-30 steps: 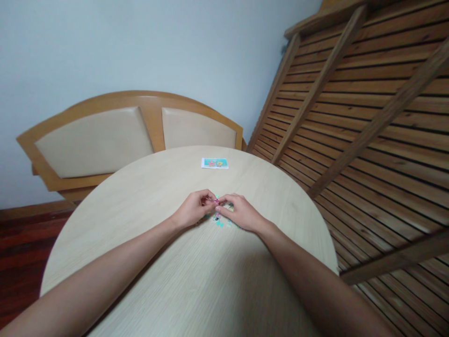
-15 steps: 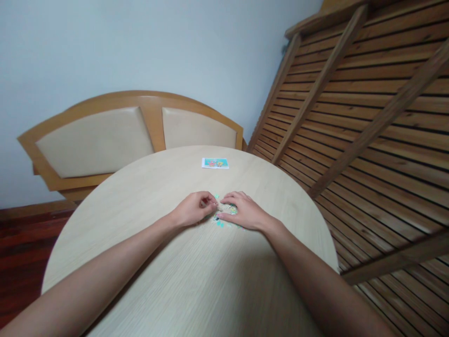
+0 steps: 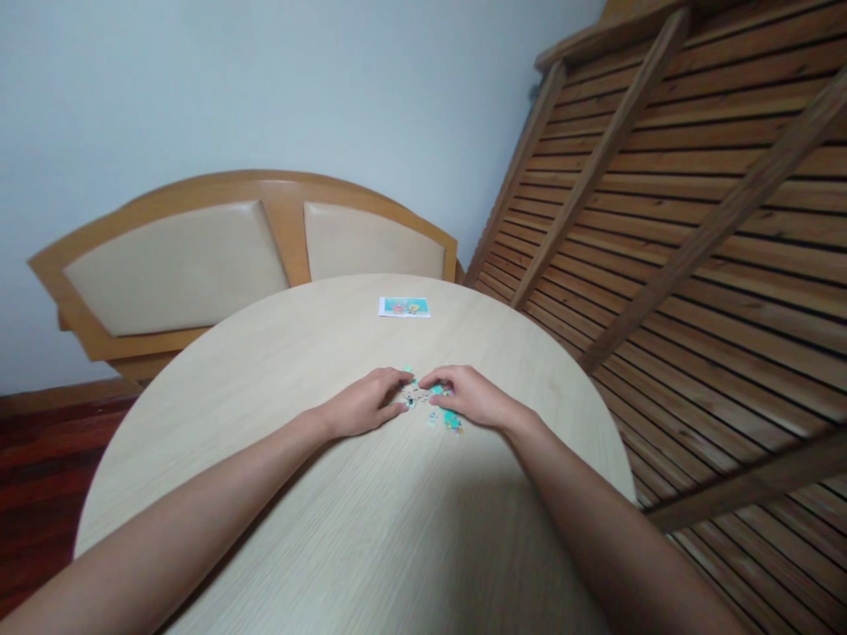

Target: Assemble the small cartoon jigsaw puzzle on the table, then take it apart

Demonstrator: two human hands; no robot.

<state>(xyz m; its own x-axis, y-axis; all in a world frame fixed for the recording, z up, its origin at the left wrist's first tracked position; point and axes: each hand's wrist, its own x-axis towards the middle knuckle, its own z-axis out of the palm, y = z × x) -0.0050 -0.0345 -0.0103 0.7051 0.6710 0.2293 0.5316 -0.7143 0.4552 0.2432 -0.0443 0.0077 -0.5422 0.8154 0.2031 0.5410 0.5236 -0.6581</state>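
Note:
Small jigsaw puzzle pieces [image 3: 452, 420], some green and some pale, lie in a loose pile on the round table. At the pile's left side is my left hand [image 3: 371, 401], its thumb and fingers apart around the near pieces. My right hand [image 3: 473, 395] rests over the right side of the pile, fingers curved and thumb apart, hiding some pieces beneath it. No piece shows lifted in either hand. Beyond the hands lies a picture card [image 3: 405, 307] with pink and yellow cartoon figures on blue-green.
The round wooden table [image 3: 297, 529] fills the foreground. A padded wooden headboard [image 3: 178, 265] stands behind it against a pale wall [image 3: 297, 88]. Leaning at the right is a large slatted wooden frame [image 3: 662, 220]. Dark red flooring [image 3: 40, 494] shows at the left.
My left hand's fingers have spread from a pinch. My right hand has shifted slightly right, and the pieces have moved, with more green ones showing below it.

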